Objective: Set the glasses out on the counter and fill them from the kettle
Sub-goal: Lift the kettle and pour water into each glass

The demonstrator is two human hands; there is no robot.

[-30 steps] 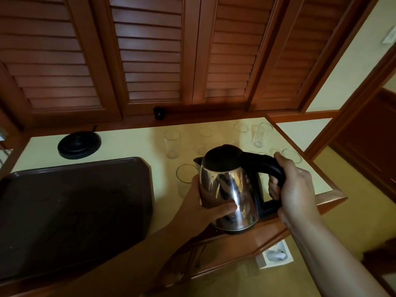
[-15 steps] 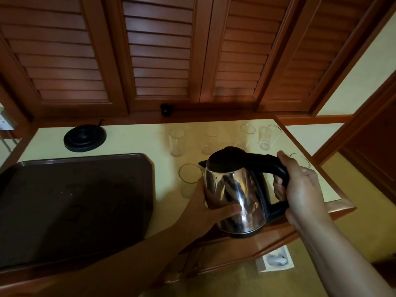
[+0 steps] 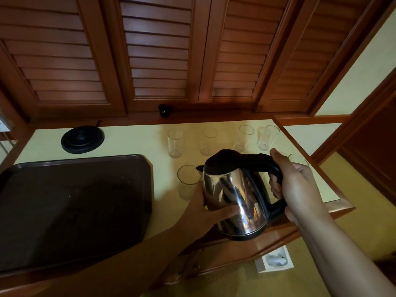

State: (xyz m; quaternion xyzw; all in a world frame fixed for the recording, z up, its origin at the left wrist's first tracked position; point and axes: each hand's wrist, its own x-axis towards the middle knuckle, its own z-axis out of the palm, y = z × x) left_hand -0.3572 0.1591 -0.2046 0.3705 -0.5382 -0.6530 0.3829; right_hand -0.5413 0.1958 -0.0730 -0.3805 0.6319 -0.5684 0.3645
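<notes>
While a stainless-steel kettle [image 3: 233,194] with a black lid and handle is held above the near edge of a pale yellow tabletop [image 3: 132,144], both hands are seen on it. The black handle is gripped by the right hand [image 3: 297,189], its fingers curled round the loop from the right. The kettle's shiny body is steadied by the left hand [image 3: 205,213], with the thumb pressed along the metal and the remaining fingers wrapped behind the body, out of sight. The kettle is tilted a little, its spout pointed left and away.

Just beyond the spout, a clear drinking glass [image 3: 187,181] is stood upright on the tabletop, partly hidden by the left hand. Farther back, a row of glasses is set out: a tall glass [image 3: 175,144] at the left, a second glass [image 3: 207,142] beside it, a third glass [image 3: 244,136] to the right, and a far-right glass [image 3: 267,138] that appears tilted. One more glass rim [image 3: 296,158] is glimpsed behind the right hand.

A large dark tray [image 3: 70,206] is laid on the left part of the tabletop. Beyond it, a round black kettle base [image 3: 82,139] is placed near the back edge. Brown louvred cabinet doors [image 3: 158,50] are seen behind the tabletop.
</notes>
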